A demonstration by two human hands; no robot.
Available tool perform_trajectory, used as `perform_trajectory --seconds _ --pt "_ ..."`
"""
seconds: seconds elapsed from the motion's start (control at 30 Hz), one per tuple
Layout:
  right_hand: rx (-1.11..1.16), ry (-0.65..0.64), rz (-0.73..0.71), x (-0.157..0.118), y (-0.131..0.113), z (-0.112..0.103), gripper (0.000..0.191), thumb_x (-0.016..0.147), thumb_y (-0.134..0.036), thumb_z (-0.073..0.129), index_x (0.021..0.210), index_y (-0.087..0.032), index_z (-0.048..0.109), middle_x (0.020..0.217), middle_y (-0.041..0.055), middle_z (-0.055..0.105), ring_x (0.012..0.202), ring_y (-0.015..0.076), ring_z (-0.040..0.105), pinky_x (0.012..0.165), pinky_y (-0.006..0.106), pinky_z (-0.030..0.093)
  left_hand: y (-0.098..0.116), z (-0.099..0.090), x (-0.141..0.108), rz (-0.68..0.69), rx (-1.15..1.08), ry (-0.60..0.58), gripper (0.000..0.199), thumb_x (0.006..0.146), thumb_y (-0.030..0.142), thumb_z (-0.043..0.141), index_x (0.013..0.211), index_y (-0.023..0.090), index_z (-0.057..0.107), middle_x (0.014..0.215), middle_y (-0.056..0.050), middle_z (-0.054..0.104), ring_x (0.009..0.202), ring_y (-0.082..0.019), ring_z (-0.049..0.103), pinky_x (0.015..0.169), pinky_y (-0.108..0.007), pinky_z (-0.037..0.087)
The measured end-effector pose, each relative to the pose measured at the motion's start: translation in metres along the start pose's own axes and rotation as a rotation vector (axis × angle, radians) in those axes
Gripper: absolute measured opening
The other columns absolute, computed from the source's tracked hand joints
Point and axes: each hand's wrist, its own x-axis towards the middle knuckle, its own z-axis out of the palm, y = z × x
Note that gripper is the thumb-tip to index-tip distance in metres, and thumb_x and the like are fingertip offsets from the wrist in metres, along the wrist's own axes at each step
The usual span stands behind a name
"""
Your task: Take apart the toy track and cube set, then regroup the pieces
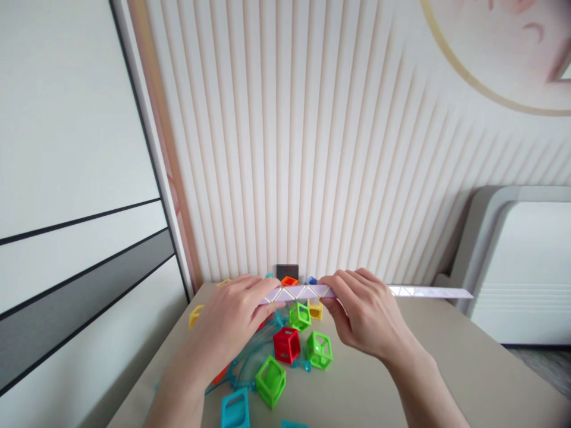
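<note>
A long, straight snake puzzle (pixel 298 293) of pale purple and white triangular wedges stretches level above the table. My left hand (pixel 234 312) is closed around its left part, thumb below and fingers on top. Further right, my right hand (pixel 363 306) pinches it the same way, and a long stretch of the puzzle sticks out past that hand. Its left end is hidden behind my left hand. Below and between my hands lie a red cube frame (pixel 286 345), a green cube frame (pixel 319 349) and another green one (pixel 270 381).
Clear blue track-like pieces (pixel 254 359) lie among the cubes on the beige table (pixel 357 392). A light blue frame (pixel 235 409) is at the near edge of view. Behind stand a ribbed wall (pixel 285 148) with a dark socket (pixel 287 272), a white cabinet (pixel 80 148) and a headboard (pixel 526 261).
</note>
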Motion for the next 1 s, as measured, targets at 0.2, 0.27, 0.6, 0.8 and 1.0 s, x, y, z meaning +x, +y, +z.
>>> perform_trajectory --seconds 0.2,0.27,0.6,0.8,1.0 --pt "0.113 -0.029 0.039 -0.006 -0.004 -0.003 0.022 0.101 -0.029 0.043 0.089 -0.019 0.058 0.066 0.0001 0.059 0.053 0.0157 0.047 0.058 0.030 0.026 0.000 -0.002 -0.005 0.078 -0.213 0.044 0.027 0.103 0.044 0.051 0.121 0.029 0.065 0.107 -0.002 0.074 0.097 -0.021 0.069 0.084 -0.030 0.051" --pt "0.126 -0.035 0.054 -0.005 -0.004 -0.003 0.022 0.101 -0.029 0.043 0.090 -0.020 0.058 0.064 -0.0007 0.058 0.052 0.0155 0.047 0.057 0.030 0.025 0.002 -0.003 -0.005 0.062 -0.248 0.049 0.027 0.103 0.044 0.050 0.121 0.029 0.064 0.108 -0.002 0.073 0.098 -0.021 0.068 0.085 -0.029 0.050" --pt "0.258 -0.082 0.157 -0.004 -0.005 -0.002 0.027 0.103 -0.033 0.039 0.090 -0.020 0.059 0.062 -0.0009 0.058 0.051 0.0146 0.052 0.054 0.028 0.027 0.017 -0.002 -0.008 0.008 -0.378 0.048 0.046 0.098 0.053 0.055 0.138 0.029 0.053 0.132 -0.007 0.066 0.114 -0.026 0.064 0.096 -0.034 0.050" --pt "0.310 -0.127 0.250 -0.003 -0.007 0.000 0.028 0.104 -0.042 0.044 0.113 -0.021 0.060 0.064 -0.0033 0.061 0.048 0.0134 0.054 0.053 0.026 0.031 0.018 0.009 -0.001 -0.130 -0.483 0.090 0.038 0.101 0.048 0.050 0.133 0.030 0.059 0.132 -0.005 0.068 0.116 -0.025 0.066 0.100 -0.035 0.050" --pt "0.189 -0.107 0.163 -0.001 -0.005 0.009 0.032 0.106 -0.044 0.043 0.120 -0.021 0.061 0.088 0.0041 0.067 0.060 0.0146 0.060 0.056 0.026 0.036 0.017 0.018 0.005 -0.248 -0.600 0.084 0.038 0.100 0.052 0.051 0.128 0.028 0.062 0.121 -0.005 0.073 0.103 -0.024 0.070 0.087 -0.032 0.055"
